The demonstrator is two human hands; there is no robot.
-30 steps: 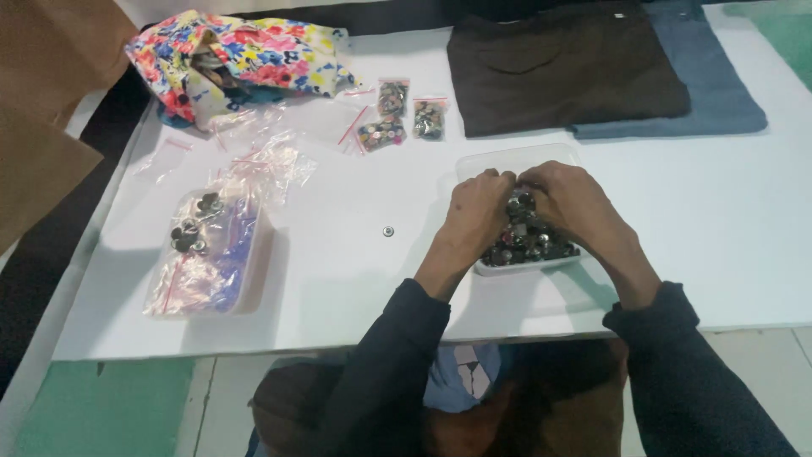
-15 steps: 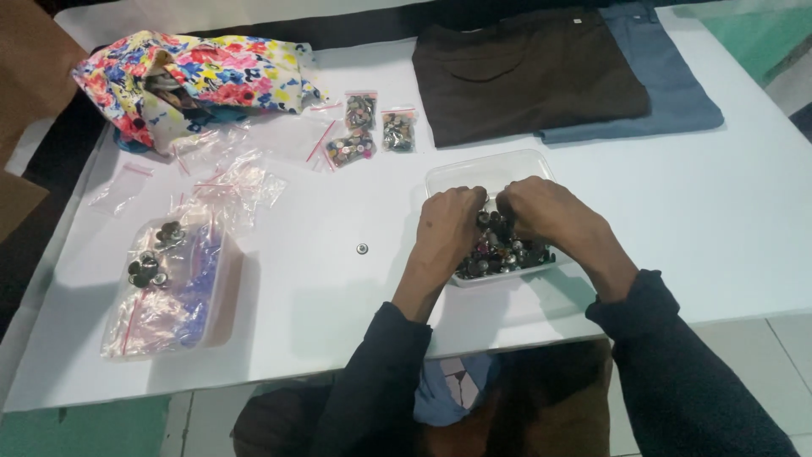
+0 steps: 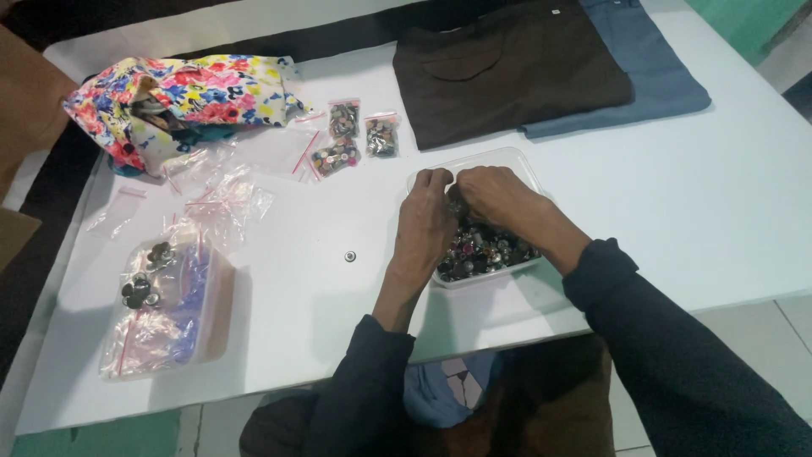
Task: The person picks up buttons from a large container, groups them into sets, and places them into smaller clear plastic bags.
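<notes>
A clear plastic tray (image 3: 523,167) full of mixed dark and coloured buttons (image 3: 484,250) stands on the white table (image 3: 727,203). Both my hands are inside it, over its far half. My left hand (image 3: 425,222) curls its fingers down at the tray's left rim. My right hand (image 3: 495,193) bends beside it, fingertips meeting the left ones. The fingers hide whatever lies between them, so I cannot tell whether they pinch a button.
One loose button (image 3: 350,256) lies left of the tray. Small zip bags of buttons (image 3: 355,135) sit beyond it, empty clear bags (image 3: 222,190) further left. A floral cloth pouch (image 3: 182,97), a bag-filled box (image 3: 165,309) and folded brown (image 3: 507,68) and blue garments (image 3: 655,80) ring the table.
Both hands stay together in the button tray. The view has shifted, so the tray and hands sit a little higher in the picture than before.
</notes>
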